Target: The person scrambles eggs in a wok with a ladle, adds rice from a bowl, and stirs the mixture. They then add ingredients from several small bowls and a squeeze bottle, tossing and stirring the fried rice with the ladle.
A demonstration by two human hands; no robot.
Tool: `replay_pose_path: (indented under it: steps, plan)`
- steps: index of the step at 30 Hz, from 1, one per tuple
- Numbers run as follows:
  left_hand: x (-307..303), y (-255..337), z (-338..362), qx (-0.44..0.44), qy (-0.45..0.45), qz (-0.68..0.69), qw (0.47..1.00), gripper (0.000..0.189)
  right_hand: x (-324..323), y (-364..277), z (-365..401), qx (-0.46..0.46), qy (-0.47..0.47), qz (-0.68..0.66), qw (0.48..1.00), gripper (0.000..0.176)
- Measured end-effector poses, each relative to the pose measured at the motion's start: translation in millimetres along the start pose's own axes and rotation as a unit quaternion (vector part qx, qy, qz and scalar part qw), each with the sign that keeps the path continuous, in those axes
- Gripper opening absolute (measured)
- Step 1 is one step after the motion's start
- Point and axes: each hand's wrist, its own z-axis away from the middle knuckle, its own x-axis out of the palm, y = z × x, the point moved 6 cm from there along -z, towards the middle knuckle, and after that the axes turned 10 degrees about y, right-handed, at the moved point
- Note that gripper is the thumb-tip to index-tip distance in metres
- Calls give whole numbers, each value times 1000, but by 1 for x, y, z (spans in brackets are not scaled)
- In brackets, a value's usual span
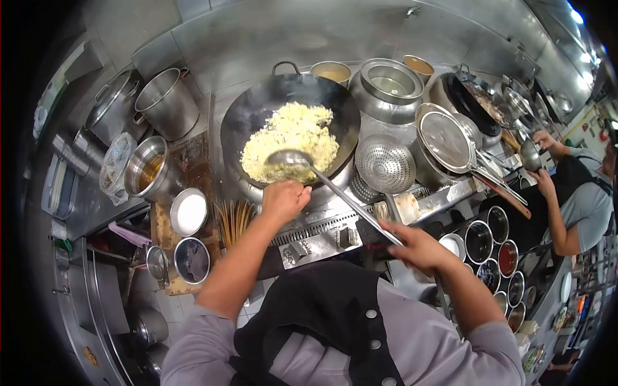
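Your left hand is clamped on the near rim of the big black steel wok, right hand wrapped round the long steel ladle buried in the yellow fried rice. I'd scoop from underneath, holding the wok steady.

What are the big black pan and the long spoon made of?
The wok looks like dark, seasoned metal, maybe steel or iron: it is matte black inside with a few dull glints. The ladle looks like bare steel: it is grey and shiny along its long handle.
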Motion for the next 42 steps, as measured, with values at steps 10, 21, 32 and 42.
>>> replay_pose_path:
  steps: [10,21,32,42]
  plan:
    - [-40,33,36,-3,-31,-56,998,40,-23,-16,47,-26,-1,-22,999,66]
    - [3,48,99,37,-8,-23,999,44,-10,-15,-5,-119,100,79,985,67]
    - [11,33,57,2,59,-82,995,40,4,0,-31,-243,165,148,944,63]
    - [2,-26,-26,5,137,-21,990,38,14,-20,-68,-73,193,-210,956,69]
